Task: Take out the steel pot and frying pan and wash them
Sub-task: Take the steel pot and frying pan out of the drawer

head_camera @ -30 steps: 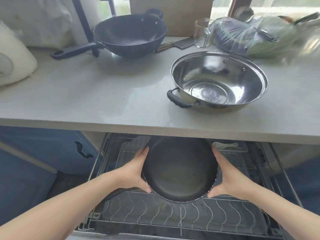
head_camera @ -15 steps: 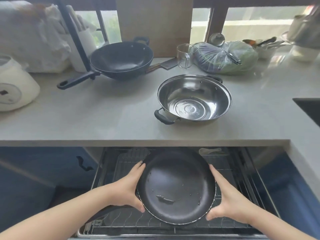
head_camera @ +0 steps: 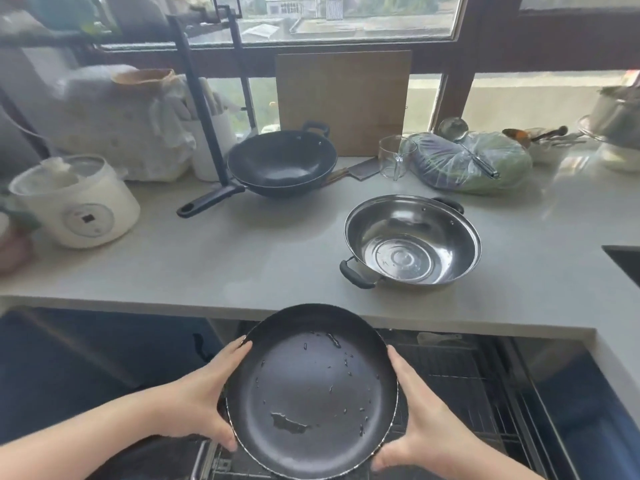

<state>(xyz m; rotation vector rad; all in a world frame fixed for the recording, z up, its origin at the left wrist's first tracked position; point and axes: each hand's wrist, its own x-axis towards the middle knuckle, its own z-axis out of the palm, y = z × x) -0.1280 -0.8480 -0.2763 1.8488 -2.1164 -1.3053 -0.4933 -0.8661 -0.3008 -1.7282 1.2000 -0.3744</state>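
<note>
While both hands carry it: the pan point(head_camera: 311, 389) hangs low centre in the head view, above the open rack point(head_camera: 460, 386) and just short of the counter point(head_camera: 242, 258) edge.
Pan: dark, round, shallow, mouth up and tipped slightly toward the viewer; droplets and a small puddle lie on its floor, so level carrying would keep them in. Its handle is not clearly visible.
Left hand point(head_camera: 204, 393): at the pan's 9 o'clock, palm against the wall, fingers curled round the rim, thumb at the near edge.
Right hand point(head_camera: 422, 414): at the pan's 3 to 4 o'clock, gripping the same way, thumb hooked under the near edge.
Why this hold: two opposed palms on the rim likely suit lifting straight up out of a rack, where a handle may be awkward to reach.
Pot point(head_camera: 412, 240): steel, at 1 o'clock from the pan, sitting upright on the counter, dark side handles at its 7 and 1 o'clock; already out of the rack, probably parked there to free both hands.
Sink point(head_camera: 623, 261): only a dark corner shows at 3 o'clock, far right; washing would most likely happen there.
Stage: my guess is taking-out is nearly done, washing not begun.
Wok point(head_camera: 280, 164): black, at 12 o'clock behind, long handle pointing to 8 o'clock.
Cooker point(head_camera: 79, 199): white, at 10 o'clock.
Bag point(head_camera: 471, 161): clear plastic with greens, at 1 o'clock beyond the pot, a ladle lying on it.
</note>
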